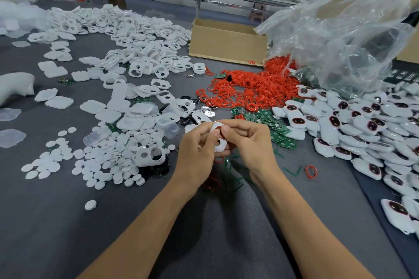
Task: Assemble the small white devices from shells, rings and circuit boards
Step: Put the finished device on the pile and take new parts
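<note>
Both hands meet over the middle of the grey table. My left hand (199,145) and my right hand (247,140) pinch one small white shell (218,142) between them, and a red ring shows at its upper opening under my right thumb. Loose red rings (249,88) lie heaped just beyond my hands. Green circuit boards (276,129) are scattered to the right of my right hand. Empty white shells (140,36) cover the far left of the table. Finished white devices (362,124) with dark red-rimmed windows are piled at the right.
Round white discs (102,158) spread across the table left of my hands, with flat white covers (93,106) behind them. An open cardboard box (226,45) stands at the back. A large clear plastic bag (340,29) rises at the back right. One red ring (311,171) lies alone near my right wrist.
</note>
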`<state>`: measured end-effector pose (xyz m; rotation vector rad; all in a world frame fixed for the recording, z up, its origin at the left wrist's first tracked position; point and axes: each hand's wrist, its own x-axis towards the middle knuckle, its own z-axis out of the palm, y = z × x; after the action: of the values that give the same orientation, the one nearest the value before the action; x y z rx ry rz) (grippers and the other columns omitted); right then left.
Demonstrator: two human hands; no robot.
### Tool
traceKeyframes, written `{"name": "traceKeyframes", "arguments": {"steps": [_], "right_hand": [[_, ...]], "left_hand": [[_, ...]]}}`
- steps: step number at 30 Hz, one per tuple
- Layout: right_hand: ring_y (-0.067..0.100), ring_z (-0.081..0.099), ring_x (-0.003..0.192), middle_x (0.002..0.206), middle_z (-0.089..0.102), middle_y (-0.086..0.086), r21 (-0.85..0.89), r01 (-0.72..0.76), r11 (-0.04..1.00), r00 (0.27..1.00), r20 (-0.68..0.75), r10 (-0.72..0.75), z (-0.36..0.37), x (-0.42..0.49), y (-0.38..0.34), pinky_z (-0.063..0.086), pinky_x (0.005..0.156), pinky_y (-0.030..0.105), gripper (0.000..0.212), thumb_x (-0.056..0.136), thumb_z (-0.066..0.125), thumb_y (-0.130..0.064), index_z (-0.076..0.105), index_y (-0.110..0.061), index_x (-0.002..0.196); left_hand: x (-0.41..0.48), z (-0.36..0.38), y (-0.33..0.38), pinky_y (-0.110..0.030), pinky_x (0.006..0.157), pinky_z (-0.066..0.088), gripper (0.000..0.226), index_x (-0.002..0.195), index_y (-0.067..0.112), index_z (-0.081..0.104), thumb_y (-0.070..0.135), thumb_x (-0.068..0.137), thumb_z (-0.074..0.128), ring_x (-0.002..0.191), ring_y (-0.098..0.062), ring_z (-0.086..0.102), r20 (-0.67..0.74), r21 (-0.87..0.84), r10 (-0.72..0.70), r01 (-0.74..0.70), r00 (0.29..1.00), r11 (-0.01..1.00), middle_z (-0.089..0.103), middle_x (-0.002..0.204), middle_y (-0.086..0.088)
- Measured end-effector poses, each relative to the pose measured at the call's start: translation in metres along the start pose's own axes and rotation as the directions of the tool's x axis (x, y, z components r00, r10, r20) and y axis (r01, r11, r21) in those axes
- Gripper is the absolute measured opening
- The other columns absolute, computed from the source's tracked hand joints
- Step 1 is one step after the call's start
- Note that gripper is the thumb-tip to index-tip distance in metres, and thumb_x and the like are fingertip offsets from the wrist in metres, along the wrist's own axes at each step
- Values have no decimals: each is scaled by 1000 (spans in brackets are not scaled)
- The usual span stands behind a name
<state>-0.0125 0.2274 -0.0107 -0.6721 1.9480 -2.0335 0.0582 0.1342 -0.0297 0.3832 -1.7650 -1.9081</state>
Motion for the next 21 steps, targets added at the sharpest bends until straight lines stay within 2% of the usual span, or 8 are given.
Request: {"name": "traceKeyframes", "arguments": {"steps": [3, 5, 8, 11, 13, 16, 18, 21], "right_hand": [[11, 70, 72, 81, 75, 5, -171, 67, 983, 994, -75, -81, 3, -1, 2, 56, 66, 24, 14, 86, 64, 1, 75, -6, 92], [3, 68, 64, 72, 73, -6, -274, 104, 956, 975, -159, -152, 3, -1, 2, 51, 63, 14, 11, 82, 68, -1, 75, -11, 83], [0, 64, 56, 61, 69, -12, -305, 92, 948, 963, -215, -162, 3, 0, 4, 49, 58, 12, 14, 79, 72, -3, 72, -15, 74], [-1, 63, 55, 60, 68, -13, -282, 89, 955, 952, -256, -165, 6, 0, 4, 48, 57, 13, 16, 79, 73, -4, 69, -17, 72], [4, 64, 58, 64, 70, -6, -265, 91, 960, 948, -273, -165, 7, 0, 3, 51, 60, 18, 10, 77, 76, -8, 70, -15, 74], [11, 68, 68, 73, 73, -1, -257, 105, 961, 970, -186, -155, 7, -1, 0, 55, 67, 25, 2, 83, 72, -11, 73, -11, 82], [16, 69, 76, 80, 74, 1, -302, 144, 942, 972, -133, -191, 7, 0, 0, 55, 74, 30, 11, 89, 63, -10, 74, -8, 87], [9, 65, 76, 84, 73, -2, -389, 206, 898, 956, -116, -270, 14, 7, -6, 49, 72, 20, 15, 90, 60, -5, 74, -10, 89]], "left_hand": [[1, 2, -1, -31, 67, 61, 19, 100, 18, 70, 11, 100, 52, 80, -21, 73, 5, -27, -17, 17, 1000, 999, 70, 75, 4], [1, 2, -6, -26, 74, 59, 15, 103, 22, 68, 13, 96, 58, 85, -12, 72, -45, 113, 58, -53, 997, 992, 71, 82, 10], [-1, 1, -8, -10, 85, 49, 33, 119, 17, 64, 8, 88, 68, 98, 0, 66, -76, 302, 185, -154, 980, 941, 67, 101, 13], [-2, 3, -7, -30, 93, 52, 42, 123, 13, 64, 10, 82, 72, 106, -12, 65, -20, 396, 268, -239, 963, 887, 66, 112, 9], [-4, 6, -7, -41, 87, 56, 41, 120, 11, 65, 10, 80, 72, 98, -18, 67, 12, 395, 303, -283, 953, 874, 64, 105, 10], [-3, 5, -8, -34, 76, 55, 19, 103, 10, 67, 7, 84, 68, 80, -14, 66, -57, 452, 369, -306, 927, 838, 70, 86, -1], [0, 3, -8, -24, 73, 55, 16, 102, 13, 69, 5, 91, 60, 73, -2, 66, -140, 414, 322, -240, 936, 878, 70, 80, 9], [7, -2, -8, -37, 72, 61, 25, 94, 20, 66, 0, 93, 52, 68, -10, 72, -238, 215, 87, -35, 967, 976, 72, 81, 10]]}}
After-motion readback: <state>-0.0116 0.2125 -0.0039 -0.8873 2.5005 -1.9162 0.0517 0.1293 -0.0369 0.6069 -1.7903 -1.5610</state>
